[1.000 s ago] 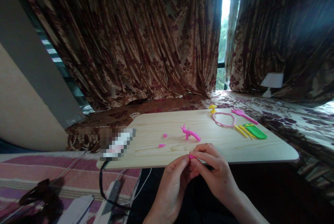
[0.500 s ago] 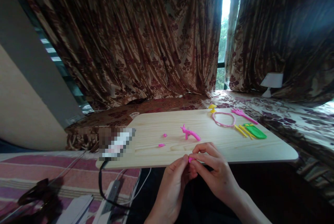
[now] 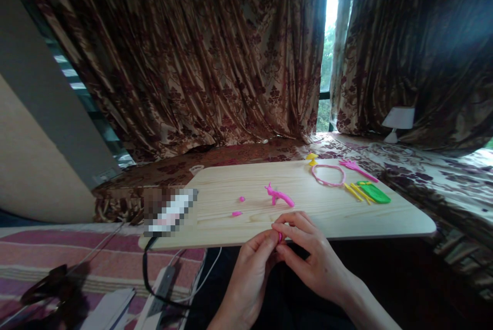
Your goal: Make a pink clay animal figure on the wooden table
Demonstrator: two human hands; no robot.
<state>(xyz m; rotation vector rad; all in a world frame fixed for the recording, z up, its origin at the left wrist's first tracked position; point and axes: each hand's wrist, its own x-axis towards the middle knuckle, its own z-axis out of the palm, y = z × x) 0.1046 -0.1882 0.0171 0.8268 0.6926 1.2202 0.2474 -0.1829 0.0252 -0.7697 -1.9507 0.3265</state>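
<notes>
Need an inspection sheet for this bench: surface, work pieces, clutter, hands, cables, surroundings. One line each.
Surface: pale wood-grain table, rounded corners.
Work pieces: small pink piece at the hands; pink figure, pink ball and pink lump on the table.
Clutter: to the right, yellow piece, pink ring, pink hand-shaped piece, yellow sticks, green slab; at the left end, a pixelated object, unidentifiable.
Hands: left hand pinches the small pink piece; right hand has fingers around it, contact unclear.
Cables: black cable runs down from the table's left end; white cable below.
Surroundings: patterned curtains, white lamp, striped bedding.
</notes>
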